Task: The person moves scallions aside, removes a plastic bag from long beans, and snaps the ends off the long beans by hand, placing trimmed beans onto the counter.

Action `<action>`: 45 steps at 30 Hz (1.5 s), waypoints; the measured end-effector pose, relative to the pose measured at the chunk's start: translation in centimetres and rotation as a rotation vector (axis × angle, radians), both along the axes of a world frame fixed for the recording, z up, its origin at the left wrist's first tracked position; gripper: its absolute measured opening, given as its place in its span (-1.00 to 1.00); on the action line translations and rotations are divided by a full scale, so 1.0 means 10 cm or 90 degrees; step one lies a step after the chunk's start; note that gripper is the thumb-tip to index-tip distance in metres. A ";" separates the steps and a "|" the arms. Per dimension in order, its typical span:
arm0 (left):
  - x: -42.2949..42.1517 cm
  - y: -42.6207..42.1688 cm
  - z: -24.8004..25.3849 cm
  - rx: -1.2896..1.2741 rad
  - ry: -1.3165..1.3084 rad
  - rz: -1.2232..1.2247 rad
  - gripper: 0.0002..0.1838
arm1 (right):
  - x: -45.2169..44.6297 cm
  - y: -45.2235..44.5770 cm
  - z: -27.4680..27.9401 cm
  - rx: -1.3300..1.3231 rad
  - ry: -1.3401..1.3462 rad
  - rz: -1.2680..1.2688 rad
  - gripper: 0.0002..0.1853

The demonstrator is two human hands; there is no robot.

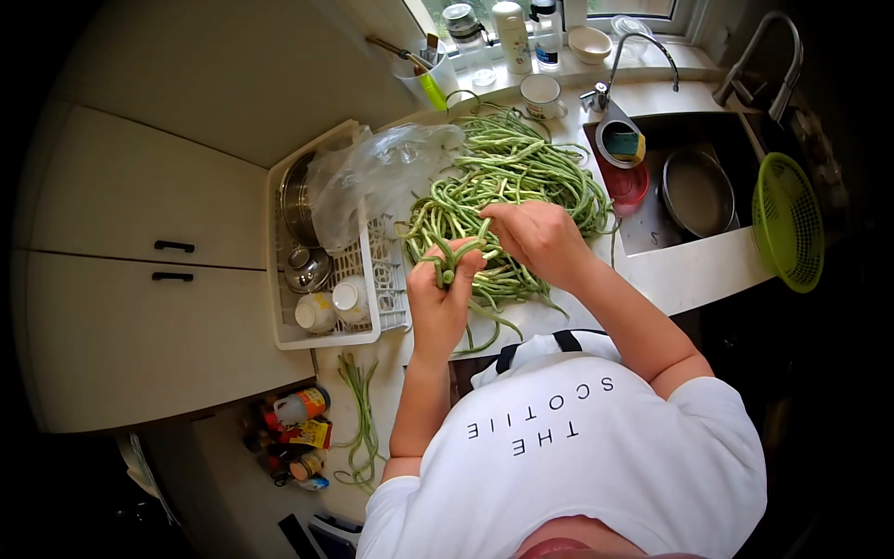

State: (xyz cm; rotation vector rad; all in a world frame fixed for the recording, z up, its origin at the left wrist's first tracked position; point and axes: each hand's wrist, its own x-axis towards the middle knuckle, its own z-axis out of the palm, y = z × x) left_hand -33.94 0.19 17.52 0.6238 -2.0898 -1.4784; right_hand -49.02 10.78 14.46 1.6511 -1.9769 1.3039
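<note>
A big heap of long green beans point(521, 168) covers the counter in front of me. My left hand point(442, 289) is closed around several long beans point(449, 261), whose ends stick out above the thumb. Just to the right, my right hand point(540, 240) pinches a bean by its tip, fingers pressed together over the heap. Some loose bean ends hang down over the counter below my hands. A smaller bunch of long beans point(358, 424) lies apart on the counter to the left of my left arm.
A white dish rack point(375, 298) with cups, a lid and a plastic bag point(372, 172) stands left. To the right is a sink point(643, 238) holding a metal pan point(698, 194), with a green colander point(788, 224) beside it. Bottles point(303, 406) crowd the lower left; a mug point(541, 96) stands behind the heap.
</note>
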 end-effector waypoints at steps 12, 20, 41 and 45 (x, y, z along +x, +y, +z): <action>0.16 -0.16 0.36 0.152 0.170 0.029 -0.75 | -0.96 0.81 -0.26 0.198 -0.051 -0.372 -0.56; 0.15 -0.14 0.64 0.092 0.313 0.037 -0.79 | 0.22 -0.11 -0.34 0.180 -0.504 0.358 -0.56; 0.66 -0.81 0.38 0.114 0.440 0.386 -0.72 | -0.21 0.22 -0.26 0.324 -0.828 0.447 -0.67; 0.80 -0.96 0.38 0.148 0.480 0.393 -0.68 | -0.27 0.34 -0.29 0.211 -1.005 0.510 -0.64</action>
